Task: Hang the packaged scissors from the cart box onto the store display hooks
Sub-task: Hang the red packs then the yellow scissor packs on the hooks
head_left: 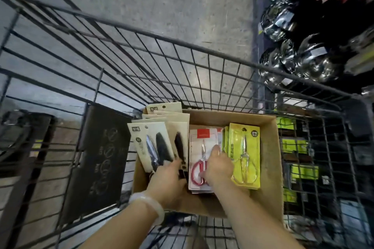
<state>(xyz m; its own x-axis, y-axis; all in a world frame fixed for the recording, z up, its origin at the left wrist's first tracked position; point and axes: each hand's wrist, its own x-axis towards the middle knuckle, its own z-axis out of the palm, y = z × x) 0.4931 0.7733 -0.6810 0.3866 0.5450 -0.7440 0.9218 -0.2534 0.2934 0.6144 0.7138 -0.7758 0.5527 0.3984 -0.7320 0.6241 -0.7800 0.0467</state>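
In the cart point(202, 70), a cardboard box point(269, 147) holds three stacks of packaged scissors: cream packs point(149, 139) at the left, red packs point(199, 147) in the middle, yellow packs point(245, 151) at the right. The left hand point(168, 180) rests on the lower end of the cream packs, fingers curled onto them, seemingly fanning or steadying the stack; a firm pinch cannot be confirmed. The right hand point(217, 168) lies over the red packs, fingers pressed together and flat, probably sorting or about to lift one. No pack is off the box yet, and no display hook is clearly visible. The cream packs overhang the box's far-left edge and lean toward the cart wire. Open room lies straight up; a shelf point(303, 36) of shiny goods stands close on the right.
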